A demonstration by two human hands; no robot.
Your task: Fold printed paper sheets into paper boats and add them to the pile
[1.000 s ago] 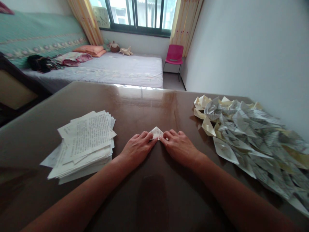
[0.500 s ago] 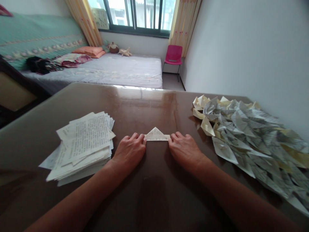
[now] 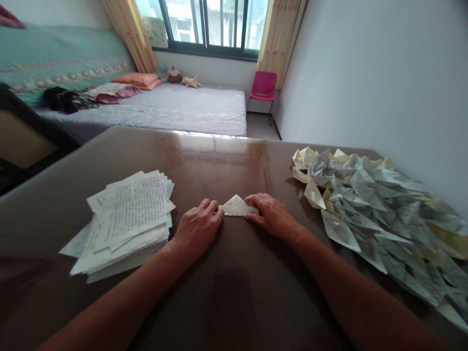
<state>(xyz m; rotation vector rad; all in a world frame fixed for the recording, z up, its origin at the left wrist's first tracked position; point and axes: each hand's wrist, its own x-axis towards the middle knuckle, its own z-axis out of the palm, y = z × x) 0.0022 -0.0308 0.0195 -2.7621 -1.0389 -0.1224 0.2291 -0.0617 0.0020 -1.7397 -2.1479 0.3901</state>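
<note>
A small folded printed paper (image 3: 236, 207), a triangle above a flat strip, lies on the brown table in front of me. My left hand (image 3: 200, 222) has its fingers curled together on the paper's left end and covers that end. At the right end is my right hand (image 3: 272, 214), thumb and forefinger parted, the fingertip by the triangle's sloping side and the thumb by the bottom edge. The paper's right tip shows between them.
A stack of printed sheets (image 3: 127, 214) lies left of my left hand. Many folded paper boats (image 3: 365, 195) are heaped along the table's right side by the wall. Beyond the brown table (image 3: 226, 165) are a bed (image 3: 197, 107) and a pink chair (image 3: 263, 87).
My right hand has loosened from the paper's right end, its thumb and forefinger spreading and shifting inward towards the triangle. My left hand stays at the left end.
</note>
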